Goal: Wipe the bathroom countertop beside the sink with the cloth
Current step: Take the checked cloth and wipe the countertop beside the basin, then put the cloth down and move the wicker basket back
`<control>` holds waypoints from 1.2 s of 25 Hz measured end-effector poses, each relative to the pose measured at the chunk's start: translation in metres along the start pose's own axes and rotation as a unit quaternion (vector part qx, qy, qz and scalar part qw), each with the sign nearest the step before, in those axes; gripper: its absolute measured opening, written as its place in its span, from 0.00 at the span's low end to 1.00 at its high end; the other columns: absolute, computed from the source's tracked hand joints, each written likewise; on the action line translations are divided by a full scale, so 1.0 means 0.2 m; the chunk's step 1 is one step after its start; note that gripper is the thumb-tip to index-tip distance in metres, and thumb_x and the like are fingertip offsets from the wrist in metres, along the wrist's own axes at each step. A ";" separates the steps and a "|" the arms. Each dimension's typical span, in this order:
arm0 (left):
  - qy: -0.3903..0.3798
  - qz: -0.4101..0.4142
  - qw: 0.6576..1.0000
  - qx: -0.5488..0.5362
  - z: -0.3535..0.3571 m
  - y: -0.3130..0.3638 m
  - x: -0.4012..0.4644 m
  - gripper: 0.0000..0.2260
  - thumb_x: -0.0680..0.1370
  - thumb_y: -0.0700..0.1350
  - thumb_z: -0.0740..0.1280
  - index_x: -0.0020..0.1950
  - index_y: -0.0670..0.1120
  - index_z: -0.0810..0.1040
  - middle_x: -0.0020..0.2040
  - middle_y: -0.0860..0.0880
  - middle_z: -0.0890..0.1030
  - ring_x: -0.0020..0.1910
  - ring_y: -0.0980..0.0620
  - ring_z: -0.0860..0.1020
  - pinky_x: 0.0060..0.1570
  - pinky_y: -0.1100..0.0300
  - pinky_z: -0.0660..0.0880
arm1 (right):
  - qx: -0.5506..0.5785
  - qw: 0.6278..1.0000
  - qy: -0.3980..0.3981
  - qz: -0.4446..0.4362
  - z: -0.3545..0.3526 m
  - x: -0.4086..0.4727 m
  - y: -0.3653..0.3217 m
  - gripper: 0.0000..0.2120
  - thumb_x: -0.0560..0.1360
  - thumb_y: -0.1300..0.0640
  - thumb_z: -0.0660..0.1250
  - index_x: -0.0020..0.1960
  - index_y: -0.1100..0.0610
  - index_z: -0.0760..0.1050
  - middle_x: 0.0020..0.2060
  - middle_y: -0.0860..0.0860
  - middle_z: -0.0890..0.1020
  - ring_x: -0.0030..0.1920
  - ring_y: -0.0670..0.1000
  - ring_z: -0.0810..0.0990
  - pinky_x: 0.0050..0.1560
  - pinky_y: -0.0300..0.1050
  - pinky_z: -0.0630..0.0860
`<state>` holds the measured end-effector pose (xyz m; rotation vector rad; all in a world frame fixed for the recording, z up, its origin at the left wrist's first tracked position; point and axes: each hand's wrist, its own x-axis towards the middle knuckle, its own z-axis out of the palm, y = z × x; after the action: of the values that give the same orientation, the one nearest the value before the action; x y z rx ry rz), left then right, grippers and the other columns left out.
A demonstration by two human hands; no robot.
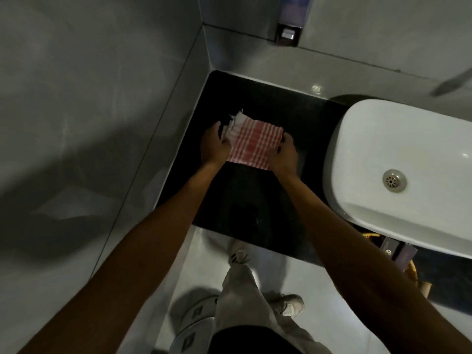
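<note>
Both outstretched arms reach down, left hand (215,146) and right hand (285,155) each clamping the cloth's (251,145) sides on the countertop (293,113).

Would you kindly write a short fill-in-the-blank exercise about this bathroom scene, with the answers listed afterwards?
1. The cloth is white with ____ stripes.
2. The cloth lies on the ____ countertop.
3. The sink sits to the ____ of the cloth.
4. The left hand and right hand hold opposite ____ of the cloth.

Answers: red; black; right; edges
</note>
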<state>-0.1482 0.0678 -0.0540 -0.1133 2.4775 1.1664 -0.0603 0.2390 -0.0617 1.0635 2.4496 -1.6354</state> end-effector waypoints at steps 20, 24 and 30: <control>-0.190 0.202 0.937 0.212 1.16 0.10 -1.86 0.35 0.83 0.41 0.64 0.87 0.45 0.51 0.86 0.41 0.55 0.81 0.36 0.66 0.75 0.40 0.71 | -0.361 0.921 0.078 0.126 -1.41 -1.30 1.07 0.38 0.79 0.52 0.67 0.83 0.60 0.55 0.78 0.66 0.66 0.76 0.69 0.69 0.73 0.65 0.72; -0.170 0.123 0.970 0.127 1.09 0.11 -1.83 0.35 0.81 0.34 0.61 0.86 0.47 0.54 0.81 0.43 0.67 0.76 0.37 0.73 0.74 0.39 0.72 | -0.235 0.954 0.044 0.182 -1.46 -1.27 1.11 0.22 0.75 0.58 0.75 0.65 0.63 0.73 0.55 0.60 0.83 0.52 0.59 0.84 0.52 0.54 0.84; -0.067 0.089 0.986 0.125 0.64 -0.12 -1.60 0.30 0.81 0.38 0.63 0.83 0.45 0.62 0.77 0.44 0.73 0.76 0.43 0.73 0.73 0.44 0.74 | -0.202 0.978 -0.019 0.048 -1.07 -1.19 0.81 0.09 0.76 0.56 0.73 0.38 0.54 0.77 0.33 0.47 0.81 0.34 0.47 0.82 0.35 0.39 0.80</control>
<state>0.1916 0.1180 -0.0205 0.2527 2.5287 0.8863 0.2843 0.3245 -0.0100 1.0534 2.5050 -1.0512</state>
